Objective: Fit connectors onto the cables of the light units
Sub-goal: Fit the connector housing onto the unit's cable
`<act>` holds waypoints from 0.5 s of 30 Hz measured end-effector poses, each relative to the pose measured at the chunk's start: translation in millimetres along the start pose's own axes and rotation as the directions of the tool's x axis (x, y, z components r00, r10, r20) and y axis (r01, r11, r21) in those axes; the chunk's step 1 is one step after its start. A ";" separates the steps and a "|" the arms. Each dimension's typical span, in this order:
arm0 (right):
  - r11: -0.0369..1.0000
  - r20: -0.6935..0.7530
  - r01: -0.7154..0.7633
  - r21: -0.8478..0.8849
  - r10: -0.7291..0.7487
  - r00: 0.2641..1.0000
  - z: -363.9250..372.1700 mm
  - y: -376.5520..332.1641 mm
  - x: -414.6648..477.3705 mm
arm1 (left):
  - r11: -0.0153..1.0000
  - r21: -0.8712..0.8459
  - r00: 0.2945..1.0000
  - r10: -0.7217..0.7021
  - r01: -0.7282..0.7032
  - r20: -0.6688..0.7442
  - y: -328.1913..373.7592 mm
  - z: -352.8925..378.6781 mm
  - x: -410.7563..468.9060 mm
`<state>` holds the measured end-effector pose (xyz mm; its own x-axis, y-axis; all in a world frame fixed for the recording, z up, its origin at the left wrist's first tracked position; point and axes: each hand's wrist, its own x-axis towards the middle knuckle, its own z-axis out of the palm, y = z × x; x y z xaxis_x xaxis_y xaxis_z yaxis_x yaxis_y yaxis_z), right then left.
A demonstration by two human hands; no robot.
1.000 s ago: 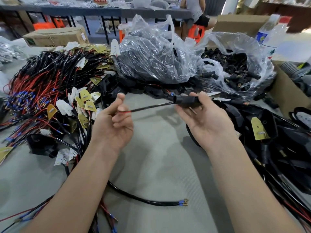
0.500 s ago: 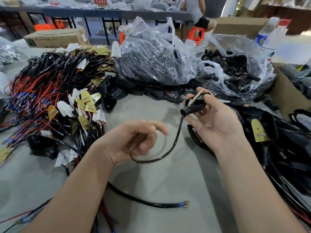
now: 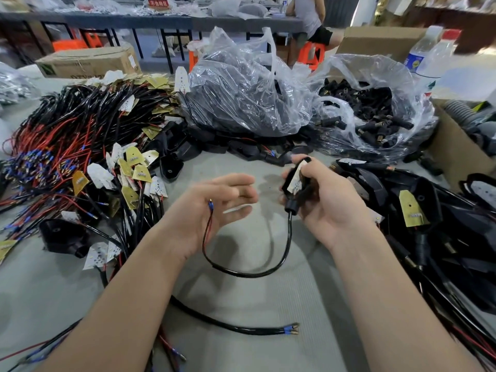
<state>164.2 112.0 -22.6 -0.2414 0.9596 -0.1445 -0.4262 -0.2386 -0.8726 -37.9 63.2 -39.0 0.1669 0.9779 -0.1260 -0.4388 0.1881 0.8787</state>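
My right hand (image 3: 326,204) grips a black light unit (image 3: 296,185) with a white LED board on its face. Its black cable (image 3: 255,273) loops down from the unit and rises to my left hand (image 3: 214,208). That hand is spread, fingers straight, and the cable's thin red and black wires with a blue crimp tip (image 3: 210,205) lie across its palm. A clear bag of black connectors (image 3: 375,116) sits at the back right.
A heap of wired light units with red and black leads (image 3: 67,157) fills the left. Finished black units (image 3: 429,210) pile at the right. A second bag (image 3: 241,98) stands behind. A loose cable with blue terminals (image 3: 287,329) lies near me. A cardboard box (image 3: 456,146) is far right.
My left hand has let go of the cable and spread its fingers. My right hand turned the unit upright, so the cable now hangs in a loop between the hands.
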 end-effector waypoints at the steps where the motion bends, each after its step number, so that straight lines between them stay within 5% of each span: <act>1: 1.000 -0.031 0.008 0.009 -0.007 1.000 1.4 1.6 0.8 | 0.996 0.089 0.993 0.030 -0.020 -0.114 -0.9 2.8 1.1; 3: 0.999 -0.038 0.022 0.028 -0.021 0.999 5.4 3.7 0.9 | 0.943 0.329 0.945 0.145 -0.042 -0.292 -3.3 9.3 3.0; 5: 0.998 -0.027 0.031 0.050 -0.030 0.999 8.0 5.6 0.7 | 0.777 0.628 0.872 0.335 -0.042 -0.356 -7.9 13.7 2.2; 9: 0.997 -0.084 0.069 0.041 -0.065 0.994 10.0 7.5 -1.6 | 0.187 0.980 0.620 0.761 0.072 -0.191 -13.3 20.9 -9.3; 11: 0.994 -0.132 0.111 0.005 -0.109 0.985 10.7 9.3 -2.1 | 0.144 0.989 0.538 0.836 -0.027 -0.107 -13.0 26.4 -12.9; 15: 0.962 -0.215 0.234 -0.142 -0.261 0.941 16.9 13.0 -5.7 | 0.337 0.923 0.731 0.676 -0.186 -0.099 -22.4 44.2 -13.2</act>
<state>145.3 100.9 -25.2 0.0710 0.9974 -0.0084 -0.3425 0.0165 -0.9394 8.7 42.1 -36.7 -0.2618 0.8506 0.4561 0.6362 -0.2032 0.7443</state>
